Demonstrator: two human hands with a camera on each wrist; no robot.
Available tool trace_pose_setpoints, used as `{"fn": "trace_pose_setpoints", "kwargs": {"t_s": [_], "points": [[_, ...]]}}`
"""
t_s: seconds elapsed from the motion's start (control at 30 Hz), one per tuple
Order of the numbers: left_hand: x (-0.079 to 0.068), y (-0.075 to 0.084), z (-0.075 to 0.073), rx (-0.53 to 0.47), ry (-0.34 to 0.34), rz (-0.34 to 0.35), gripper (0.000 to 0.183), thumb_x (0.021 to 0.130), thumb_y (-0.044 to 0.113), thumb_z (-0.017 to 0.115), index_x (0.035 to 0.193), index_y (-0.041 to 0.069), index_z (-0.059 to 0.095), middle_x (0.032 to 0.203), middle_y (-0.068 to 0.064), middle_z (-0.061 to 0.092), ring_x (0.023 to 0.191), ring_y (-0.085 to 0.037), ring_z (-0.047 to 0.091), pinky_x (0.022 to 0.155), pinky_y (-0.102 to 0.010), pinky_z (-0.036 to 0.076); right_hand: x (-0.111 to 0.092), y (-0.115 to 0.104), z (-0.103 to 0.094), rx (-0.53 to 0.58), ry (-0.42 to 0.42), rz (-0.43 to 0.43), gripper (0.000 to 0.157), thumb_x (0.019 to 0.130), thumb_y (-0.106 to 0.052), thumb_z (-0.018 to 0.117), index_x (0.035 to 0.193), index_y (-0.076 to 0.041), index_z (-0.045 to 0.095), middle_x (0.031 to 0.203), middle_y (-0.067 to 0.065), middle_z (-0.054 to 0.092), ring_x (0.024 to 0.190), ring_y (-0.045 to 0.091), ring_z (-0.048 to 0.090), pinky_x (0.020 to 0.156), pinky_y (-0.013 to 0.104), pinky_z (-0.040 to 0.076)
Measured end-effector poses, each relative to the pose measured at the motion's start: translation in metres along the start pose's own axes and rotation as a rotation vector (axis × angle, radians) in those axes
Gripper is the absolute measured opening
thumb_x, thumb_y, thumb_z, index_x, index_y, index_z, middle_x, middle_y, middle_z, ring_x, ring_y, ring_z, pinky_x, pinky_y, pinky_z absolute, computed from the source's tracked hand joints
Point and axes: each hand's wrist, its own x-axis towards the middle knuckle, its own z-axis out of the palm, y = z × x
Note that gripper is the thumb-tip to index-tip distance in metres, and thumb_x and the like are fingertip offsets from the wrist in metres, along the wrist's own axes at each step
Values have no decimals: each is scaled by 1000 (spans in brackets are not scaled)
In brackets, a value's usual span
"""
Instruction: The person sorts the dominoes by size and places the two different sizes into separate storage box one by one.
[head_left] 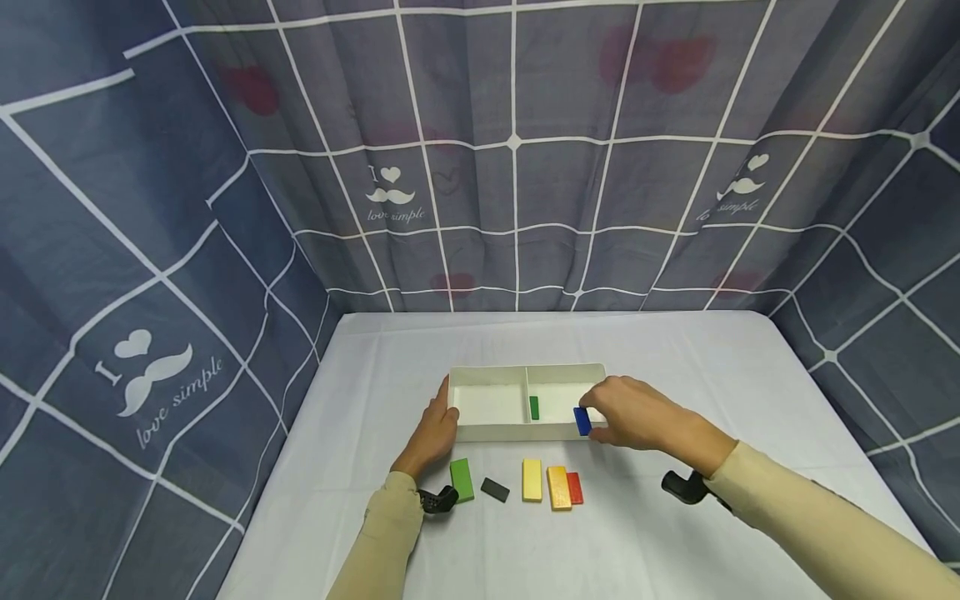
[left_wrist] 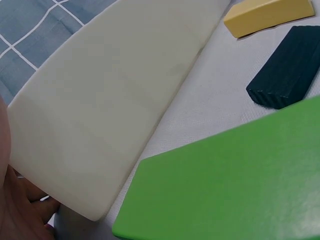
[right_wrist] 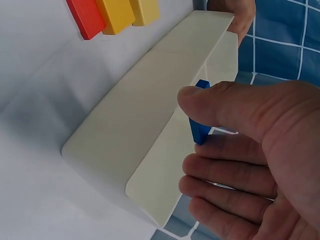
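A white two-compartment box [head_left: 491,432] lies on the table. At its left end, my left hand [head_left: 432,433] holds it, thumb by the near corner and fingers along the end wall; part of those fingers is hidden in the left wrist view. My right hand [head_left: 633,412] pinches a thin blue block [right_wrist: 200,132] between thumb and index finger, over the near wall of the right compartment. The other right fingers extend beside the block in the right wrist view. A small green block [head_left: 534,407] stands inside the right compartment, near the divider.
On the near side of the box, a larger green block [head_left: 462,480], a dark block [head_left: 495,489], a pale yellow block [head_left: 532,480], an orange-yellow block [head_left: 558,488] and a red block [head_left: 575,487] lie on the white cloth [head_left: 675,533]. A patterned curtain [head_left: 480,192] surrounds the table.
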Motion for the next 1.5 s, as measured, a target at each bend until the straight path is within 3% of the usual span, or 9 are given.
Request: {"fn": "trace_pose_setpoints", "kwargs": {"t_s": [0.17, 0.5, 0.9, 1.2, 1.5], "points": [[0, 0, 0, -4, -3, 3, 71, 109, 10, 34, 176, 6, 13, 177, -22, 34, 164, -47, 29, 131, -71, 21, 8, 1, 0, -2, -12, 20, 31, 82, -22, 96, 107, -9, 84, 97, 0, 83, 79, 11, 68, 76, 38, 62], [0, 1, -2, -2, -3, 23, 71, 108, 8, 34, 176, 4, 13, 177, -23, 34, 164, -47, 29, 131, -70, 21, 21, 9, 4, 1, -16, 29, 33, 83, -22, 96, 109, -6, 85, 100, 3, 84, 84, 14, 73, 81, 41, 65], [0, 0, -2, -5, -2, 25, 71, 109, 8, 34, 176, 4, 12, 179, -22, 30, 167, -45, 21, 134, -70, 11, 33, 13, 9, 27, -39, 46, 28, 83, -22, 96, 105, -9, 84, 99, 3, 84, 85, 15, 71, 84, 43, 64], [1, 0, -2, -11, -4, 9, 71, 110, 10, 35, 177, 7, 11, 179, -20, 31, 167, -43, 24, 134, -68, 16, 38, 15, 8, 41, -44, 52, 35, 84, -22, 96, 112, -5, 84, 107, 9, 84, 93, 22, 76, 92, 48, 65], [1, 0, -2, -9, -5, 16, 71, 110, 9, 34, 177, 6, 10, 180, -19, 29, 168, -40, 20, 135, -66, 11, 46, 20, 17, 40, -56, 51, 36, 83, -24, 96, 112, -6, 85, 108, 8, 84, 95, 24, 77, 92, 48, 65]]}}
